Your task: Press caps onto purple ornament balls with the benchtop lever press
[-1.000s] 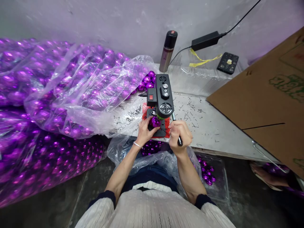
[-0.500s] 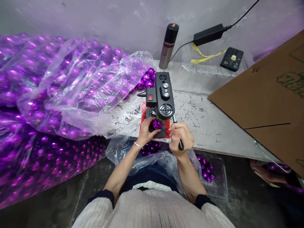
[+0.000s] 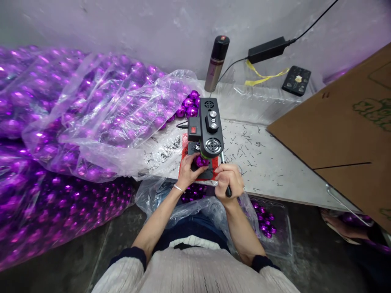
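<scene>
My left hand [image 3: 188,171] grips a shiny purple bauble [image 3: 201,161] between thumb and fingers, under the head of a small black bench press [image 3: 210,126]. My right hand [image 3: 229,179] is wrapped round the press's lever handle [image 3: 228,190], whose black grip end sticks out below the fist. Beneath the bauble lies the press's dark base plate [image 3: 205,174], set on a red mat [image 3: 215,165]. The press head hides the top of the bauble. More purple baubles [image 3: 191,112] lie loose behind the press, by a clear plastic bag.
Big clear bags of purple baubles [image 3: 76,122] fill the left. A spray can [image 3: 216,63], a power adapter [image 3: 266,49], a yellow ribbon [image 3: 265,78] and a black box [image 3: 296,80] stand or lie behind. A cardboard box [image 3: 336,134] leans at right; a clear bin [image 3: 284,236] stands below.
My right hand and the lever have shifted slightly left, toward the press. My left hand stays on the bauble under the press head. The whole view has tilted a little.
</scene>
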A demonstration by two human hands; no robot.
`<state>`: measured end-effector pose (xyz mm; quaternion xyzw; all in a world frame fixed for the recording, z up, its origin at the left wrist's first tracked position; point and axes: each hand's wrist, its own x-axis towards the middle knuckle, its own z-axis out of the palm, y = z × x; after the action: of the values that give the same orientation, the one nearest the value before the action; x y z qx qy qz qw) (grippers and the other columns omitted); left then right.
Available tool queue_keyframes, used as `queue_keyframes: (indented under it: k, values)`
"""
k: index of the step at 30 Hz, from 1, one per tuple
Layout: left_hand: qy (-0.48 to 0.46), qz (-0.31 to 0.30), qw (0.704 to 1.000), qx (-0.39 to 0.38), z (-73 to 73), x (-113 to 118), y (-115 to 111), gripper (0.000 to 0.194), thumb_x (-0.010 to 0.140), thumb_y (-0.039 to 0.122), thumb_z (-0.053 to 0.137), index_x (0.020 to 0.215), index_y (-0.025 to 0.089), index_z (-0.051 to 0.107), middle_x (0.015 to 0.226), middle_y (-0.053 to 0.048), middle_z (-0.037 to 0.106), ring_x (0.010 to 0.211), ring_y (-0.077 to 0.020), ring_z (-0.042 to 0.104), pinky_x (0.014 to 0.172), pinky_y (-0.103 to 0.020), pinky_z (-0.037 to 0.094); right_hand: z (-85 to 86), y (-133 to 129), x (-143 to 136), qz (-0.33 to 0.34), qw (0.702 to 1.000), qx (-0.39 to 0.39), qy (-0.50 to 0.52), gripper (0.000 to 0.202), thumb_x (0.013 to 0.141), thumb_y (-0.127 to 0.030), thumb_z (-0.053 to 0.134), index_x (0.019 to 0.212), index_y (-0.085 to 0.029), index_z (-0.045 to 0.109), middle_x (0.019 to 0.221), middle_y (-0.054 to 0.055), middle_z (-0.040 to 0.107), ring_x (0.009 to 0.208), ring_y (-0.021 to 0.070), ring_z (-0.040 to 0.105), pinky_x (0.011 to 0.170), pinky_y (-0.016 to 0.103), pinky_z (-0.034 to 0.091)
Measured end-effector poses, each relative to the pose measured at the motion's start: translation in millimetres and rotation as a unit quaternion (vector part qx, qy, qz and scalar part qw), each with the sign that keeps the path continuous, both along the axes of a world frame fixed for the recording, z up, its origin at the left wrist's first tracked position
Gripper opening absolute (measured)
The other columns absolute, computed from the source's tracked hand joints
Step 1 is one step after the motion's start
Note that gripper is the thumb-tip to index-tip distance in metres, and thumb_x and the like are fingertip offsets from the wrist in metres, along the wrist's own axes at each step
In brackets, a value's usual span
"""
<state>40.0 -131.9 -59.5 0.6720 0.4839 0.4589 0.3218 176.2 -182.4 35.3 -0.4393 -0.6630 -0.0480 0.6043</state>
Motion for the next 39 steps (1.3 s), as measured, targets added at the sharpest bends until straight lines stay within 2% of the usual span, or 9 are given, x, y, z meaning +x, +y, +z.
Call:
queue_keyframes:
  k: [4, 8, 16, 22, 28, 32, 36, 39]
  values:
    - [0.004, 0.008, 1.0, -0.006, -2.0, 0.0, -0.7, 0.056, 0.08, 0.054, 0.081, 0.124, 0.023, 0.067, 0.117, -0.009, 0.072, 0.111, -0.0281, 0.065, 0.102, -0.044, 0.05, -17.7, 4.4, -0.5, 0.004, 0.999, 0.031, 0.012, 0.026, 0.102, -0.026, 0.043, 0.078, -0.024, 0.055, 0.076, 0.001, 0.065, 0.064, 0.0136, 0.061, 0.059, 0.031, 0.051]
    - [-0.002, 0.009, 1.0, -0.009, -3.5, 0.7, -1.3, 0.057, 0.079, 0.055, 0.081, 0.124, 0.023, 0.067, 0.116, -0.01, 0.072, 0.109, -0.0281, 0.066, 0.1, -0.044, 0.051, -28.0, 7.1, -2.1, 0.0, 0.999, 0.042, 0.028, 0.028, 0.102, -0.028, 0.042, 0.078, -0.024, 0.055, 0.075, 0.001, 0.064, 0.062, 0.0144, 0.061, 0.062, 0.033, 0.052]
    - [-0.008, 0.008, 1.0, 0.013, -6.9, 0.6, -0.4, 0.056, 0.08, 0.056, 0.08, 0.123, 0.023, 0.067, 0.117, -0.01, 0.072, 0.11, -0.028, 0.066, 0.101, -0.044, 0.051, -37.9, 7.1, -3.9, -0.001, 0.998, 0.037, 0.048, 0.028, 0.102, -0.03, 0.042, 0.079, -0.025, 0.055, 0.074, -0.001, 0.063, 0.062, 0.015, 0.06, 0.067, 0.036, 0.054]
    - [-0.003, 0.011, 1.0, 0.001, -7.1, 1.7, 1.4, 0.056, 0.079, 0.053, 0.082, 0.123, 0.023, 0.067, 0.115, -0.01, 0.073, 0.109, -0.0278, 0.067, 0.099, -0.043, 0.052, -44.7, 11.8, -3.5, 0.013, 0.996, 0.067, 0.059, 0.026, 0.102, -0.03, 0.043, 0.08, -0.024, 0.055, 0.075, 0.0, 0.061, 0.061, 0.0151, 0.059, 0.066, 0.036, 0.052]
    - [-0.014, 0.01, 1.0, -0.002, -6.8, 2.1, 4.0, 0.056, 0.077, 0.053, 0.084, 0.122, 0.023, 0.068, 0.115, -0.009, 0.073, 0.108, -0.0278, 0.067, 0.099, -0.043, 0.051, -46.0, 14.4, -1.8, 0.007, 0.998, 0.065, 0.012, 0.028, 0.102, -0.028, 0.041, 0.076, -0.024, 0.053, 0.073, -0.001, 0.06, 0.061, 0.0143, 0.059, 0.066, 0.034, 0.052]
    - [-0.03, 0.012, 0.999, 0.006, -8.5, 2.8, 6.2, 0.056, 0.076, 0.053, 0.085, 0.121, 0.023, 0.069, 0.114, -0.009, 0.074, 0.106, -0.0282, 0.067, 0.098, -0.045, 0.052, -31.4, 11.5, -3.5, 0.005, 0.998, 0.061, 0.004, 0.031, 0.101, -0.024, 0.04, 0.072, -0.023, 0.051, 0.071, -0.001, 0.059, 0.061, 0.0135, 0.057, 0.061, 0.031, 0.048]
    - [-0.048, 0.005, 0.999, 0.002, -9.3, 3.5, 8.9, 0.058, 0.074, 0.051, 0.086, 0.121, 0.022, 0.069, 0.114, -0.011, 0.073, 0.107, -0.0298, 0.068, 0.1, -0.048, 0.052, 8.3, 6.4, -7.8, -0.011, 0.997, -0.017, 0.071, 0.033, 0.1, -0.019, 0.044, 0.067, -0.022, 0.051, 0.07, 0.0, 0.059, 0.067, 0.0142, 0.06, 0.063, 0.03, 0.046]
    - [-0.06, 0.015, 0.998, -0.01, -7.4, 0.6, 2.4, 0.061, 0.074, 0.052, 0.087, 0.122, 0.021, 0.067, 0.117, -0.012, 0.073, 0.111, -0.031, 0.068, 0.102, -0.05, 0.052, 37.6, 4.4, -9.2, -0.002, 0.992, -0.07, 0.108, 0.036, 0.101, -0.021, 0.047, 0.065, -0.022, 0.051, 0.07, 0.0, 0.06, 0.069, 0.0133, 0.059, 0.066, 0.03, 0.046]
